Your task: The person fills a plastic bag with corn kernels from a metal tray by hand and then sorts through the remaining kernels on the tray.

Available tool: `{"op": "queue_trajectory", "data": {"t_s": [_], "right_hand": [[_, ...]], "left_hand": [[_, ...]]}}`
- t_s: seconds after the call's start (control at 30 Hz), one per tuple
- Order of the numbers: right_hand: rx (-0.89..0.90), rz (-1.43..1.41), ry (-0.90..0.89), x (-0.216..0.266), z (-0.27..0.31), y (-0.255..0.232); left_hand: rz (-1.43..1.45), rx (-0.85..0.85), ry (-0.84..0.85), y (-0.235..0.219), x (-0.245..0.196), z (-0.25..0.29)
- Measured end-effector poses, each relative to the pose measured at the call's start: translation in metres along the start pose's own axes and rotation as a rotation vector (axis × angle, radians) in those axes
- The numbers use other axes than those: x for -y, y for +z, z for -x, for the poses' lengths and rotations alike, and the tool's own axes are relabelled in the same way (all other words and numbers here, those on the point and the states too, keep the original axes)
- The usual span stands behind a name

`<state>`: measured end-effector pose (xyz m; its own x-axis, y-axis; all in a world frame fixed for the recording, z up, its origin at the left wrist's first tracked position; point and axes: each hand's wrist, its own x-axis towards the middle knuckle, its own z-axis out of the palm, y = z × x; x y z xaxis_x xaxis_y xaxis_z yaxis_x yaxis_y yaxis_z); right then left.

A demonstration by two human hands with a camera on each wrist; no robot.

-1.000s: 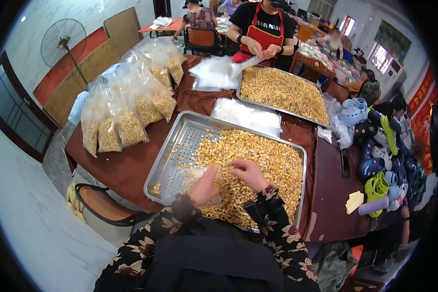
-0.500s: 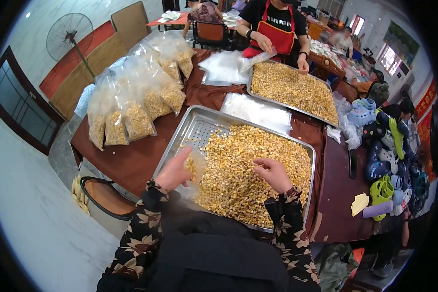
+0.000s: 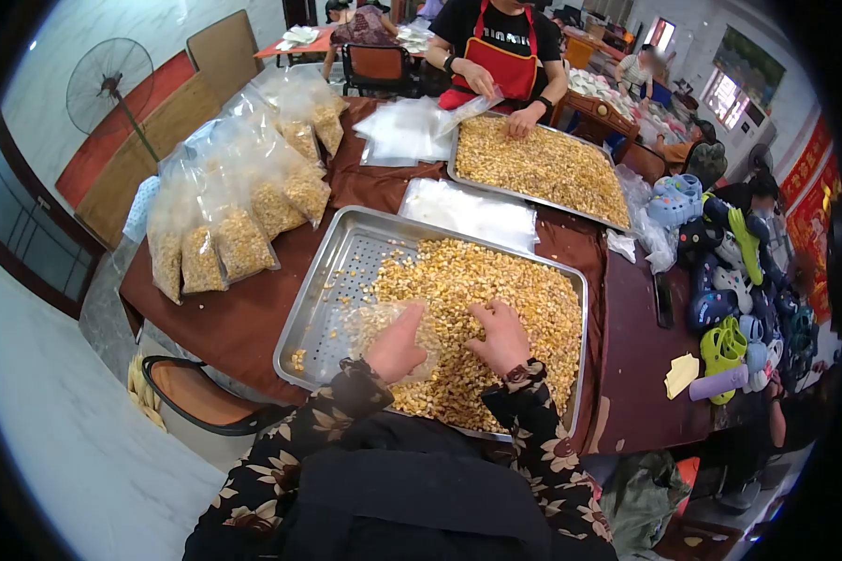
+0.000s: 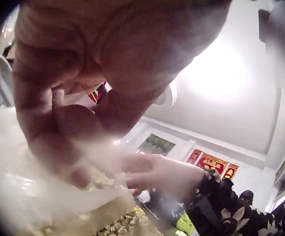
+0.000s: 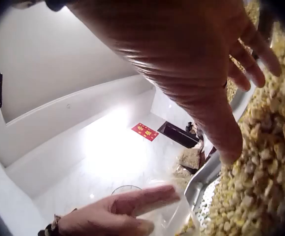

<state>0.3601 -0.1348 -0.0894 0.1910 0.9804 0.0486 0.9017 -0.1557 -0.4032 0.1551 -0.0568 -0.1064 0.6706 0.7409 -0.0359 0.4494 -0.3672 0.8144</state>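
A metal tray (image 3: 320,280) holds a heap of yellow corn kernels (image 3: 533,309). Over its left part, my left hand (image 3: 398,348) holds a clear plastic bag (image 3: 365,327) with some kernels in it; in the left wrist view fingers of the left hand (image 4: 78,113) curl round the bag's film (image 4: 29,172). My right hand (image 3: 503,338) is just above the kernels, fingers spread and lightly bent, holding nothing; the right wrist view shows this right hand (image 5: 196,73) with its thumb tip close to the kernels (image 5: 260,157).
Filled bags (image 3: 239,210) stand on the table's left. Empty bags (image 3: 470,213) lie behind the tray, beside a second kernel tray (image 3: 543,168) where a person in a red apron (image 3: 500,70) works. Clogs (image 3: 723,346), a phone (image 3: 663,299) and a purple cylinder (image 3: 718,383) are at right.
My left hand moved left with the bag, then came back toward the right hand. My right hand stays over the kernels, its fingers now more spread. The person opposite has reached into the far tray.
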Motion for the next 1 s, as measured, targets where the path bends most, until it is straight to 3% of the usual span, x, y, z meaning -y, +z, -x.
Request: {"op": "queue_trajectory", "data": {"t_s": [0.13, 0.2, 0.37, 0.43, 0.47, 0.6, 0.7, 0.77, 0.8, 0.87, 0.9, 0.97, 1.0], "right_hand": [[-0.071, -0.189, -0.003, -0.013, -0.009, 0.016], [-0.165, -0.233, -0.027, -0.025, -0.016, 0.021], [-0.145, -0.408, 0.107, -0.025, -0.022, 0.008], [0.057, -0.889, 0.208, -0.008, -0.021, -0.001], [0.100, -0.985, 0.201, -0.004, -0.022, 0.003], [0.194, -1.017, 0.136, 0.031, -0.022, 0.011], [0.286, -0.937, 0.073, 0.047, -0.018, 0.020], [-0.046, -0.539, -0.118, 0.037, -0.021, 0.017], [-0.093, -0.509, -0.113, 0.028, -0.025, 0.018], [-0.090, -0.239, -0.212, 0.009, -0.034, 0.022], [-0.126, -0.217, -0.194, 0.009, -0.034, 0.015], [-0.029, 0.081, -0.163, 0.014, -0.029, 0.006], [-0.049, 0.091, -0.149, 0.012, -0.029, 0.005]], "left_hand": [[0.128, 0.042, -0.046, 0.001, 0.003, 0.002], [0.009, -0.027, 0.126, 0.004, 0.011, 0.001], [-0.108, 0.081, 0.082, 0.003, 0.014, 0.003], [-0.132, 0.105, 0.078, 0.006, 0.014, 0.003], [-0.095, 0.067, 0.067, 0.007, 0.013, 0.003], [0.053, 0.049, -0.005, 0.002, 0.006, 0.004], [0.171, 0.042, -0.034, -0.001, 0.003, 0.006], [0.097, 0.038, -0.003, 0.001, 0.007, 0.006], [0.064, 0.041, 0.017, 0.002, 0.011, 0.006], [-0.011, 0.048, 0.035, 0.007, 0.020, 0.004], [-0.081, 0.016, 0.114, 0.011, 0.029, 0.000], [0.019, 0.084, 0.053, 0.007, 0.017, 0.001], [0.016, 0.092, 0.078, 0.002, 0.009, 0.002]]}}
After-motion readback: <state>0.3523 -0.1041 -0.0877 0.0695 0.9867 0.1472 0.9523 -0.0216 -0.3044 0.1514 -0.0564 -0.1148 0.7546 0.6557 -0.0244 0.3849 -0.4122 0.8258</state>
